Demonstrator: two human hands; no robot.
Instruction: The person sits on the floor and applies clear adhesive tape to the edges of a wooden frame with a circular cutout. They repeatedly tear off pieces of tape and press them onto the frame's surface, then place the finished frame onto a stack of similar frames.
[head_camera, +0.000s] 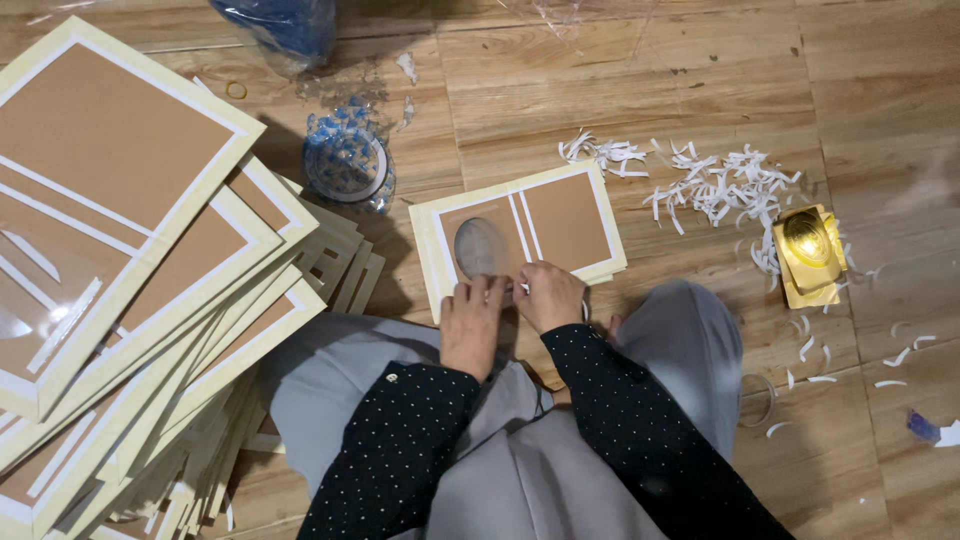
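Observation:
A flat cream-and-brown card (560, 215) lies on the wooden floor in front of my knees, on top of a few more like it. It has a brown panel, white strips and a grey oval patch (481, 247) at its left. My left hand (472, 320) and my right hand (546, 295) rest side by side on the card's near edge. Their fingers pinch at something small between them, too small to tell what. Black dotted sleeves cover both arms.
A tall slanted stack of similar cards (130, 290) fills the left. A round roll in clear wrap (345, 155) stands behind it, with a blue bag (285, 25) farther back. White paper shreds (715, 185) and a gold square object (808, 255) lie at the right.

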